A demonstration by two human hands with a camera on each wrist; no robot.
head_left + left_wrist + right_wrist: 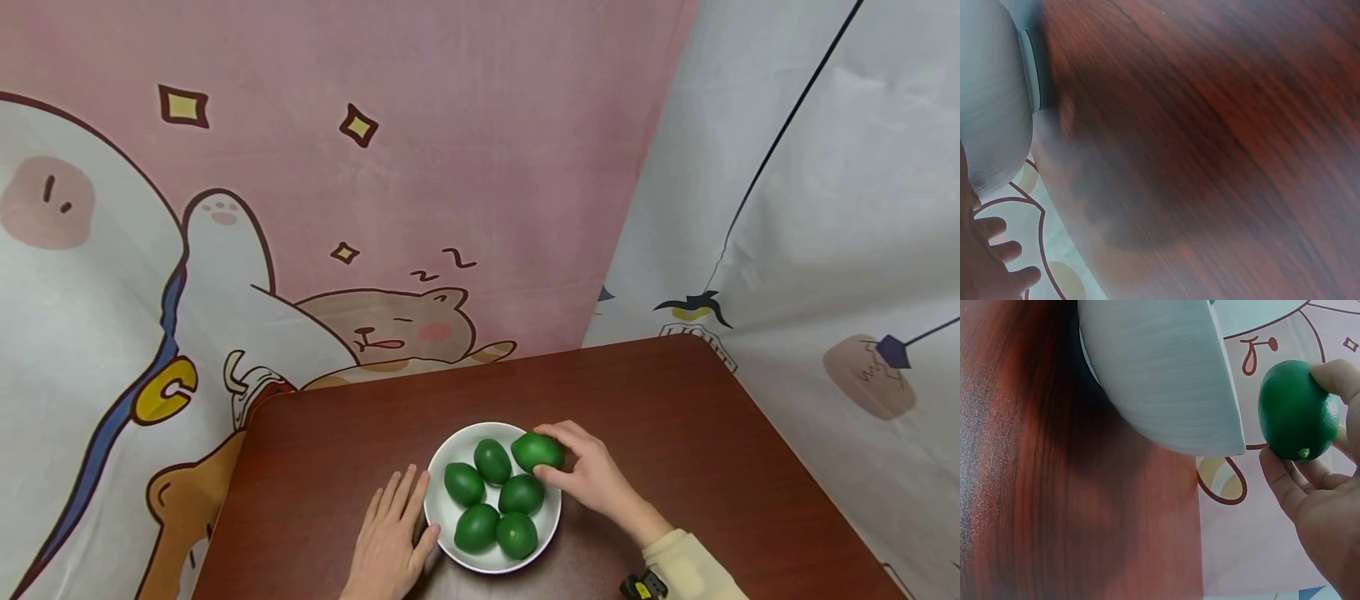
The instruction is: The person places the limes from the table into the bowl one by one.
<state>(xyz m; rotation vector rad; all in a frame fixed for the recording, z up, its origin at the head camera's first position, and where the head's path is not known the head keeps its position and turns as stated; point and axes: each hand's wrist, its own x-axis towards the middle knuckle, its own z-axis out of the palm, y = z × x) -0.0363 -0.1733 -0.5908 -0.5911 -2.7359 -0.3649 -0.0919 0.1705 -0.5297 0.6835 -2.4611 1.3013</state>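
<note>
A white bowl (pixel 493 565) on the table holds several green limes (pixel 477 528). My right hand (pixel 592 479) grips another lime (pixel 536 452), thumb on one side and fingers on the other, over the bowl's far right rim. In the right wrist view this lime (pixel 1297 412) is beyond the rim of the bowl (pixel 1166 381), clear of it, with its small stem nub showing. At the bowl's left side lies my left hand (pixel 392 533), fingers spread and straight, fingertips right at the rim. The left wrist view catches the bowl (pixel 991 94) and fingers (pixel 1007 251) at its left edge.
The dark red-brown wooden table (pixel 675 417) carries the bowl near its front. Behind it hangs a pink cloth (pixel 480 167) printed with cartoon animals, and a pale cloth (pixel 840 217) hangs to the right. A dark band (pixel 643 586) sits on my right wrist.
</note>
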